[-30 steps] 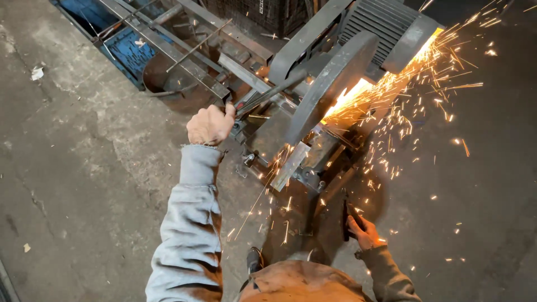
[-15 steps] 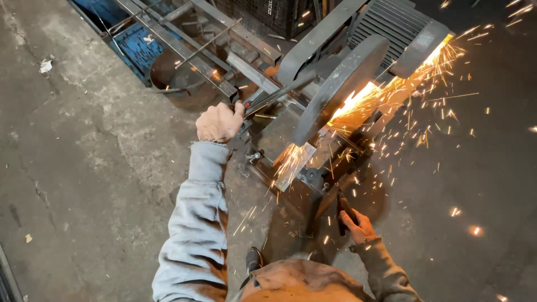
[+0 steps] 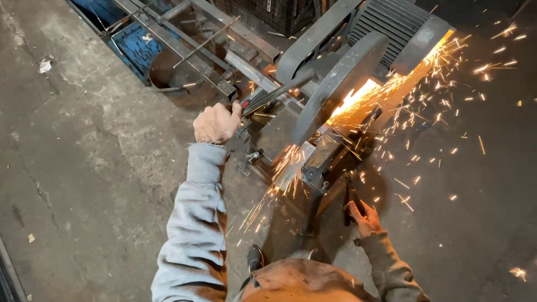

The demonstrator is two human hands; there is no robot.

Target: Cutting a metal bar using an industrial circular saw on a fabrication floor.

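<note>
Floor: grey concrete floor (image 3: 84, 168), stained and scuffed, with a scrap of paper near the upper left; a blue tray (image 3: 131, 45) of metal bits lies beyond the work.
Machine: a chop saw (image 3: 335, 95) stands low on the floor, its curved grey guard tilted down over the cut and a ribbed motor housing (image 3: 391, 22) behind it.
Sparks: a bright orange stream (image 3: 386, 89) shoots up and right from under the guard; a smaller spray falls toward the person's knees.
Stock: long steel bars (image 3: 184, 47) run up and left from the saw's vise, lying side by side.
Left hand: left hand (image 3: 215, 123), fingers closed in a fist round the end of the saw's long dark lever handle (image 3: 274, 92).
Right hand: right hand (image 3: 363, 218), low beside the machine's base, fingers curled round a thin dark rod (image 3: 348, 201); what the rod belongs to is too dark to tell.
Handling: the saw head looks heavy and rigid, so the handle's far end, where the fist sits, likely gives the best leverage. The bars look stiff, heavy, probably hot and sharp near the cut; they seem best held well away from it.
</note>
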